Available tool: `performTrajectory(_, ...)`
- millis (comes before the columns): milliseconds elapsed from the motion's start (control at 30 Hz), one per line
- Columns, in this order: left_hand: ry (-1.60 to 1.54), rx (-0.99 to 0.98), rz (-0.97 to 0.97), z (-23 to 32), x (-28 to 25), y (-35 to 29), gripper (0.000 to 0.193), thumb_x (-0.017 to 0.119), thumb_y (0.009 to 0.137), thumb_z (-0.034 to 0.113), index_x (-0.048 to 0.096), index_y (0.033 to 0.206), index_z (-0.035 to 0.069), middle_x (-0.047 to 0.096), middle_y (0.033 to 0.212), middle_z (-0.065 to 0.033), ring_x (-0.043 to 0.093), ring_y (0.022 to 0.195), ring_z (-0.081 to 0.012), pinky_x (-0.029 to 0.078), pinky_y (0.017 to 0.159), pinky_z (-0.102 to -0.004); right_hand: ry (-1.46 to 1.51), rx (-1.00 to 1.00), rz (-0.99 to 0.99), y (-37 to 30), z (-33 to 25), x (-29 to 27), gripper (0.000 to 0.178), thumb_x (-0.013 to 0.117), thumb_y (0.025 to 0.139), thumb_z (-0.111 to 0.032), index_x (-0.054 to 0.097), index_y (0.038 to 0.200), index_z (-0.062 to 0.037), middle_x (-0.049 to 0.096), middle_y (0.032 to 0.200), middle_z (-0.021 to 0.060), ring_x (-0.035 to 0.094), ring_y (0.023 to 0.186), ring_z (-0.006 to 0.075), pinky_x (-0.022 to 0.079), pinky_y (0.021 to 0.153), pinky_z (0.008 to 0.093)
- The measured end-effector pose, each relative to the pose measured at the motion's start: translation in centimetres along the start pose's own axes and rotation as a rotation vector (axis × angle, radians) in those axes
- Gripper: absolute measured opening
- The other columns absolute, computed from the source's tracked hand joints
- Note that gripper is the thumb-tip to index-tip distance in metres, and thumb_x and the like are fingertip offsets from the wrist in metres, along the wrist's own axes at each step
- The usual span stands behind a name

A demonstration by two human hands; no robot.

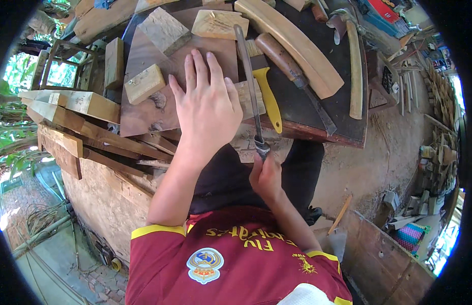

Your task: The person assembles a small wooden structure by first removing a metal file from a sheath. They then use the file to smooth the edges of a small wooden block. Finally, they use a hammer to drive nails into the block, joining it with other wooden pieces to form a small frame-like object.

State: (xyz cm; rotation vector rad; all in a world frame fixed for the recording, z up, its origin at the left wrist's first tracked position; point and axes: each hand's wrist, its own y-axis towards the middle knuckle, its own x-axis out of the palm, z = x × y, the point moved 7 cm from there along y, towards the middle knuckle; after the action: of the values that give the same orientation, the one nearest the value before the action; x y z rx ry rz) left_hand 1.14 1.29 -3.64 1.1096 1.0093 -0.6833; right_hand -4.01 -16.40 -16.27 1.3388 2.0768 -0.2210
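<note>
My left hand (208,104) lies palm down with its fingers spread on a flat brown wooden board (139,51). My right hand (266,175), low at the board's near side, is closed round the handle end of a long, narrow metal file (254,96). Its blade points away from me, and its rounded tip reaches a pale wood block (220,24); whether they touch I cannot tell. Left of my fingers sits a small block (144,84), with a greyish block (165,31) farther back. Another block (250,99) shows partly beside my left hand, under the file.
Right of the file lie a paintbrush (268,96) with a yellow handle, a wooden-handled chisel (286,60) and a thick curved timber (297,48). A curved wooden handle (355,71) rests near the dark table's right edge. Stacked timber (88,127) stands at the left.
</note>
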Motion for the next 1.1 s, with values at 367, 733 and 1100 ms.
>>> performTrajectory(367, 0.020, 0.009, 0.001, 0.1, -0.2, -0.1, 0.052, 0.044, 0.091, 0.020, 0.045, 0.131, -0.013, 0.043, 0.138, -0.0340, 0.041, 0.131, -0.0453, 0.031, 0.102, -0.0659, -0.027, -0.061, -0.002, -0.5, -1.0, -1.3, 0.016, 0.053, 0.091, -0.005, 0.048, 0.104, 0.0031, 0.057, 0.077, 0.0257, 0.059, 0.064, 0.0461, 0.051, 0.053, 0.0493)
performTrajectory(733, 0.011, 0.002, 0.032, 0.0, -0.2, 0.1, 0.050, 0.045, 0.091, 0.020, 0.047, 0.129, -0.014, 0.042, 0.137, -0.0347, 0.042, 0.129, -0.0455, 0.032, 0.101, -0.0665, -0.067, 0.262, -0.180, -6.7, 1.8, -3.6, 0.012, 0.050, 0.094, -0.005, 0.051, 0.102, 0.0043, 0.064, 0.078, 0.0250, 0.063, 0.071, 0.0452, 0.049, 0.056, 0.0494)
performTrajectory(1100, 0.034, -0.005, -0.015, 0.0, 0.0, 0.1, 0.051, 0.043, 0.092, 0.020, 0.045, 0.131, -0.012, 0.041, 0.140, -0.0327, 0.041, 0.131, -0.0449, 0.031, 0.102, -0.0664, -0.013, 0.051, -0.078, 1.1, -2.5, -2.1, 0.024, 0.055, 0.091, -0.008, 0.048, 0.106, 0.0085, 0.061, 0.076, 0.0267, 0.062, 0.064, 0.0454, 0.052, 0.053, 0.0487)
